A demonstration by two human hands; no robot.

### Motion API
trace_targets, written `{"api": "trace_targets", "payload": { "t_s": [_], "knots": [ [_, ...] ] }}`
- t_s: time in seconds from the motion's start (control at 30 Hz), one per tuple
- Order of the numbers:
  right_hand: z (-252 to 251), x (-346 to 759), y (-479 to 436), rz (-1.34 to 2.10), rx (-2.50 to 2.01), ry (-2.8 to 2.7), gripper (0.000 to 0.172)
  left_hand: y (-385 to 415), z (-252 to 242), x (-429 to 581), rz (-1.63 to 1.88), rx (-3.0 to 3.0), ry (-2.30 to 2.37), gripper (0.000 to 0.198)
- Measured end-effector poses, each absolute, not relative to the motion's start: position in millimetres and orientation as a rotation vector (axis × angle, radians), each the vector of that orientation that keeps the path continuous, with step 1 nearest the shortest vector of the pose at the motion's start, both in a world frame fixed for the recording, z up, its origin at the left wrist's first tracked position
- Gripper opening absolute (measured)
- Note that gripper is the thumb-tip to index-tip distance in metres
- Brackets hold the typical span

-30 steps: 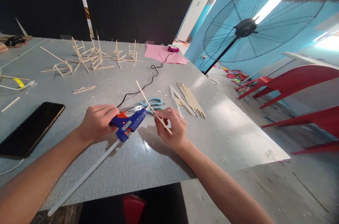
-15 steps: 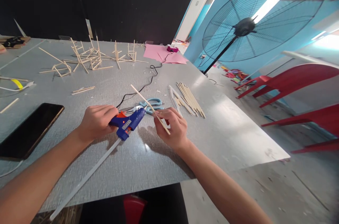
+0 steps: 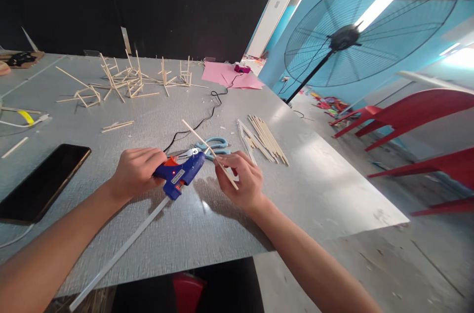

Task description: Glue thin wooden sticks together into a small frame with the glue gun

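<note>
My left hand (image 3: pixel 138 170) is wrapped round the handle of a blue hot glue gun (image 3: pixel 185 172) with an orange trigger and a small red light. A long translucent glue stick (image 3: pixel 122 251) sticks out of its back end. Between the fingertips of my right hand (image 3: pixel 240 175) is a thin wooden stick (image 3: pixel 196 134), slanting from upper left to lower right. The gun's nozzle points at the stick's middle and is touching it or very close. Behind the gun lie light-blue-handled scissors (image 3: pixel 218 142), partly covered by gun and stick.
Loose wooden sticks (image 3: pixel 268 137) lie in a pile on the right of the grey table (image 3: pixel 314 194). Stick frames (image 3: pixel 122 81) stand at the back. A phone (image 3: pixel 42 179) lies left, and a black cord (image 3: pixel 217 100) runs towards pink paper (image 3: pixel 218 73). A fan (image 3: pixel 344 36) stands beyond the table.
The nozzle has moved slightly to the right, closer to the wooden stick. Both hands keep their holds, and the view has shifted a little.
</note>
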State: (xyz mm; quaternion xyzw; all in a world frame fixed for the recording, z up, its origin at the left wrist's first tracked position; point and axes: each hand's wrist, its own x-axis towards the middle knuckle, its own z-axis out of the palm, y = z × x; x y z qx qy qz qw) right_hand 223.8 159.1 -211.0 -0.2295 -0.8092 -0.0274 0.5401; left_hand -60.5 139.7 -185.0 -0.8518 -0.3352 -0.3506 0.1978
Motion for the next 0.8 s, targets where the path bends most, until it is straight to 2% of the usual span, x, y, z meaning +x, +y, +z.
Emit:
{"api": "trace_targets", "payload": {
  "t_s": [0.33, 0.57, 0.8],
  "knots": [
    [-211.5, 222.7, 159.5, -0.078, -0.554, -1.913, 0.039, 139.0, -185.4, -60.2, -0.943, -2.374, -0.959, 0.026],
    [-211.5, 222.1, 158.0, -0.001, -0.608, -1.846, 0.032, 140.5, -189.7, -63.2, -0.936, -2.397, -0.955, 0.016],
    [-211.5, 218.0, 155.1, 0.106, -0.652, -1.737, 0.017, 140.3, -188.3, -63.0, -0.927, -2.392, -0.953, 0.016]
  ]
}}
